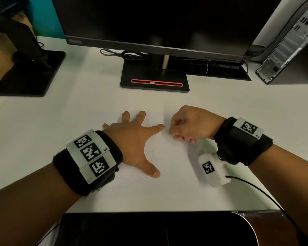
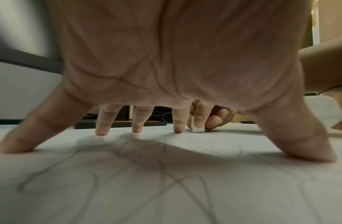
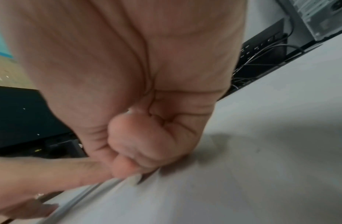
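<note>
Open desk [image 1: 69, 112] runs left of my hands and ahead, up to the monitor stand [image 1: 155, 82]. A second black stand [image 1: 25, 73] blocks the far left, the computer tower [image 1: 290, 50] the far right. A white box [image 1: 212, 170] sits just beside my right wrist. My spread left hand [image 1: 132, 139] and my right hand [image 1: 192, 125], pinching an eraser [image 2: 197, 128], leave barely a gap between them.

The flat white paper sheet [image 1: 167, 157] has thin grey scribbles, and the small rubber eraser block [image 2: 197, 129] is white too. At twelve o'clock the black monitor base [image 1: 155, 75] shows a red line; the black cloth wristbands [image 1: 64, 167] carry black-and-white squares.
</note>
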A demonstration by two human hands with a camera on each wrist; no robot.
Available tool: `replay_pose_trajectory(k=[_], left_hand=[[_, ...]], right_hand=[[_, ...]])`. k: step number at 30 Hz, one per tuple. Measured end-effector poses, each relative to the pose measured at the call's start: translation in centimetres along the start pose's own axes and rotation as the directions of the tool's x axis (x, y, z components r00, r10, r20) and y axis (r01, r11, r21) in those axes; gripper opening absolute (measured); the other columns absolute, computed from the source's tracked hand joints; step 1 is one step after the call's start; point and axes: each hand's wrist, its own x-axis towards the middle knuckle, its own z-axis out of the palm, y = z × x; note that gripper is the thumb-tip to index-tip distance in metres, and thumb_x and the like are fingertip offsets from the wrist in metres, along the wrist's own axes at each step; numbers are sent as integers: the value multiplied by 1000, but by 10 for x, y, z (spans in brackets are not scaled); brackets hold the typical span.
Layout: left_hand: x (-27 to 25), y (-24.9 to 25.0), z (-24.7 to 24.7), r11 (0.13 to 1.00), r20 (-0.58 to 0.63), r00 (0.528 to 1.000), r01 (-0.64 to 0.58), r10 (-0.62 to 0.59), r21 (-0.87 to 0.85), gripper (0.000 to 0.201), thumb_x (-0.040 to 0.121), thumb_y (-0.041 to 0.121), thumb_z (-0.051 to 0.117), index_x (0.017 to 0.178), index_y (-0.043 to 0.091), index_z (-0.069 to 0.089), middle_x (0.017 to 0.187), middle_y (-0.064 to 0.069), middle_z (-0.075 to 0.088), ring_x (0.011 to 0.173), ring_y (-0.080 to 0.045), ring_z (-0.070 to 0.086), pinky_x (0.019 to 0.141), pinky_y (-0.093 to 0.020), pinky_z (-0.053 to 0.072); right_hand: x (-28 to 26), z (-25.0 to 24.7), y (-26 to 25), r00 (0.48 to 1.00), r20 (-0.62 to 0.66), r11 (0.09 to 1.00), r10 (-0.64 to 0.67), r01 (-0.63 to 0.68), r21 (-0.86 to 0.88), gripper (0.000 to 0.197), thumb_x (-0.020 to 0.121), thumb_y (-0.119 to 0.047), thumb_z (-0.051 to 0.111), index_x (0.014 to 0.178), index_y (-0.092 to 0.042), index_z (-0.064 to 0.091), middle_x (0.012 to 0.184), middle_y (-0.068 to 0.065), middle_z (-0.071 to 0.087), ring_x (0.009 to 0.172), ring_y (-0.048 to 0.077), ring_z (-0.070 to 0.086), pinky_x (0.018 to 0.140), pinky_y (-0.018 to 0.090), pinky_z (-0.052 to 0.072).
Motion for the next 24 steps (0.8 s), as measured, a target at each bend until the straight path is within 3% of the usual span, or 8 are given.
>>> replay_pose_trajectory(k=[2,6,10,14,18,22,24], left_hand=[[0,0,0,1000,3,1000,0,0,1,130,45,92,68,144,64,-11,164,9,-21,150,-33,-17,110,-71,24],[0,0,0,1000,0,1000,0,0,3,129,46,92,68,145,64,-10,164,9,-21,150,-33,-16,110,-70,25],[0,0,0,1000,4,1000,1,-1,6,129,46,92,68,144,64,-11,164,8,-21,150,-33,-16,110,-70,25],[0,0,0,1000,0,1000,0,0,15,130,46,92,68,145,63,-10,164,9,-20,150,-34,-15,109,-71,26],[0,1,-1,1000,3,1000,3,-3,23,129,47,92,68,145,63,-11,164,8,-20,150,-34,-14,109,-71,26],[-1,1,-2,1000,8,1000,4,-4,26,131,47,92,68,146,62,-12,164,8,-21,151,-34,-14,109,-71,26],[-1,1,-2,999,7,1000,7,-7,32,136,47,92,68,148,56,-17,164,8,-22,151,-34,-14,109,-71,26]], right_hand=[[1,-5,3,999,7,999,36,-36,21,23,87,-22,65,73,-6,75,66,3,71,51,13,57,52,24,50],[6,-12,6,991,-112,998,67,-64,30,24,87,-21,64,70,-8,74,63,2,70,49,12,56,51,23,49],[6,-8,2,999,-5,998,44,-44,33,22,87,-21,65,72,-7,75,64,3,69,50,11,55,51,22,49],[13,-16,5,991,-101,995,87,-81,63,23,86,-20,65,72,-7,75,69,7,72,56,15,58,51,24,49],[11,-12,4,998,-3,998,56,-56,36,22,88,-21,66,71,-10,74,64,1,69,53,13,56,50,21,48],[15,-18,5,991,-96,994,97,-92,58,22,88,-20,64,73,-8,75,69,6,72,56,16,57,52,24,49],[13,-12,2,997,-53,999,50,-50,18,22,88,-21,64,72,-9,74,66,2,71,52,13,56,52,24,49]])
